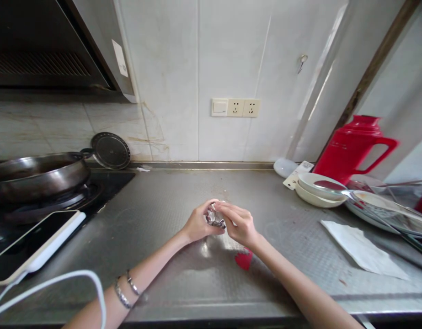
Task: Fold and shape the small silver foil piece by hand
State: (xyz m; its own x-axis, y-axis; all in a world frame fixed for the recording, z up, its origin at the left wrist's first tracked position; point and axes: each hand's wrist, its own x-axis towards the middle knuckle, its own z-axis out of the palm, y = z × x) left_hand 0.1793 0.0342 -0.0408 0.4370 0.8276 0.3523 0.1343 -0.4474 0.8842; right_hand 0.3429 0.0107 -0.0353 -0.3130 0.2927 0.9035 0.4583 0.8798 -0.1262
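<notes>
Over the middle of the steel counter, a small shiny silvery object with dark patches (215, 216) sits between my two hands. My left hand (199, 223) is curled round its left side and underside, thumb below. From the right, my right hand (238, 224) has its bent fingers closed at the object's upper edge. The fingers cover much of the object, so its exact kind cannot be made out. A red scrap with a jagged edge (244, 259) lies on the counter beside my right wrist.
At left a steel pan (39, 176) stands on the black stove, with a white phone (35, 246) and cable closer to me. At right are stacked bowls (315, 194), a red thermos jug (351, 148), plates and a white paper napkin (363, 249). A steel counter (156, 269) lies between.
</notes>
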